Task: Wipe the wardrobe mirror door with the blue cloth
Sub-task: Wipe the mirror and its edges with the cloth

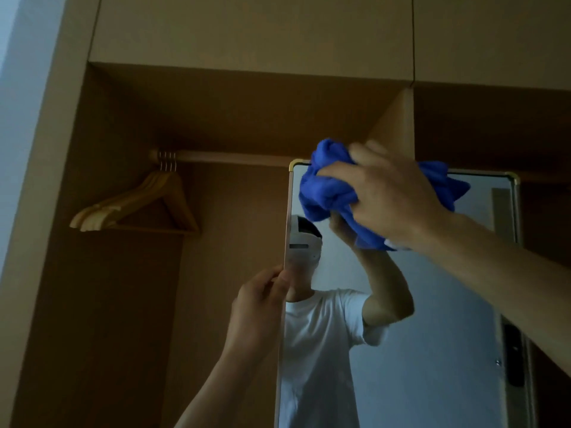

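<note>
The wardrobe mirror door is a tall mirror with a thin gold frame, standing right of centre. My right hand grips the bunched blue cloth and presses it against the mirror's top left corner. The cloth also sticks out to the right of my hand. My left hand pinches the mirror's left edge at about mid height. The glass reflects a person in a white t-shirt with a raised arm.
Left of the mirror is the open wooden wardrobe with a hanging rail. Several wooden hangers hang at its left end. Closed upper cabinets run above. A pale wall borders the far left.
</note>
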Available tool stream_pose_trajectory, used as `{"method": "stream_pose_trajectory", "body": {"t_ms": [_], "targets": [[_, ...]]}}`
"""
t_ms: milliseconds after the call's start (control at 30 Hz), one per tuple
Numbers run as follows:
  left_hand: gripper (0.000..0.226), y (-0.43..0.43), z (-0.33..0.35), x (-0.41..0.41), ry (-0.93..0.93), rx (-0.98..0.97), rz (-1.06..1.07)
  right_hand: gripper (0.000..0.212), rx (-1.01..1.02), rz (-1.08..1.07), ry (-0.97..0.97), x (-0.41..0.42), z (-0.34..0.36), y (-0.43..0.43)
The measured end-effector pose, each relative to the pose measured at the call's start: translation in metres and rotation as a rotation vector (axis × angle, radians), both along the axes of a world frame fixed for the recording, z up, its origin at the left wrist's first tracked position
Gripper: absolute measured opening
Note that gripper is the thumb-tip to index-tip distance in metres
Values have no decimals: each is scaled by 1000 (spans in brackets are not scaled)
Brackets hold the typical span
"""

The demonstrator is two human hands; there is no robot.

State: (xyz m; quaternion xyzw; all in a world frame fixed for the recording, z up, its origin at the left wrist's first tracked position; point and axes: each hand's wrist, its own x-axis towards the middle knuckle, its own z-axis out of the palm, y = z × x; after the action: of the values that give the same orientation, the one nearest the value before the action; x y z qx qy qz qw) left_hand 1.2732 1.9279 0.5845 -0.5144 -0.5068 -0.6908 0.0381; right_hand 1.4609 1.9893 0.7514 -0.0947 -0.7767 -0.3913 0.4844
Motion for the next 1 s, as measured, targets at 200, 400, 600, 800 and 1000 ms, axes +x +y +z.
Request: {"method": "stream_pose_trajectory", "body": {"t_ms": [200,400,600,800,1000], "targets": [[22,-2,-2,5,6,18,9,55,92,66,-215,1,-69,-4],[23,-5,-3,5,24,-1,57,37,15,9,31,6,-1,0],[23,2,-3,0,-21,8,45,55,18,13,-147,14,-44,3],[24,1,-5,6,-1,23,113,64,51,-8,-235,35,-86,16],[25,0,-4,6,44,17,165,40,-74,-56,108,64,-12,32]]}}
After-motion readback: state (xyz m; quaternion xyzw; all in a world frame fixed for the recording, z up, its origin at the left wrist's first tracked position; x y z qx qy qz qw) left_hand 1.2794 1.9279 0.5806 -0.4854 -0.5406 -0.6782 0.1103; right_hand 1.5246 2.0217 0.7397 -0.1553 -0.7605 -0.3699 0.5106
